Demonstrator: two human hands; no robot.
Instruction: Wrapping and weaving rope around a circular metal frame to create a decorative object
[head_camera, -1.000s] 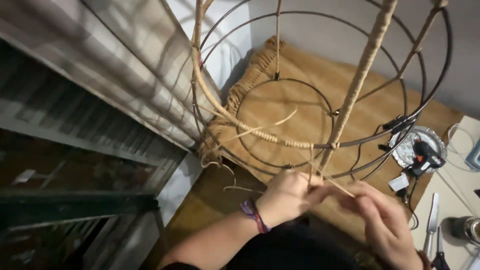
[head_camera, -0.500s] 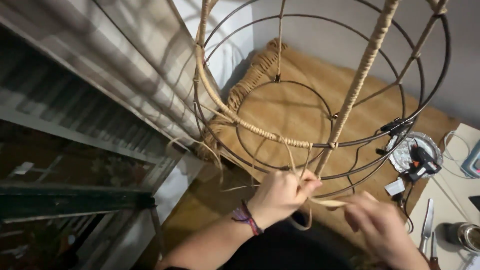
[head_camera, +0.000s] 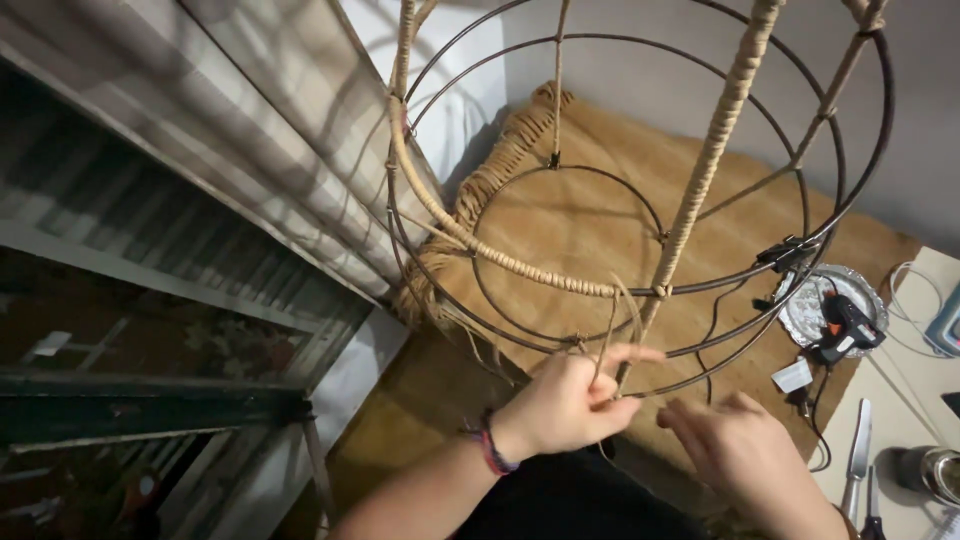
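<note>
From the head view, our dark round wire frame (head_camera: 640, 200) has one ring section and an upright wrapped in tan cane; most rings are bare. Our left hand (head_camera: 570, 400) pinches thin cane strands (head_camera: 612, 325) at the frame's lower ring; our right hand (head_camera: 735, 450) hovers half-open, empty.

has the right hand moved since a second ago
Yes. The right hand has dropped lower and let go of the fibre strip; it now sits farther below the wire frame, apart from the left hand.
</note>
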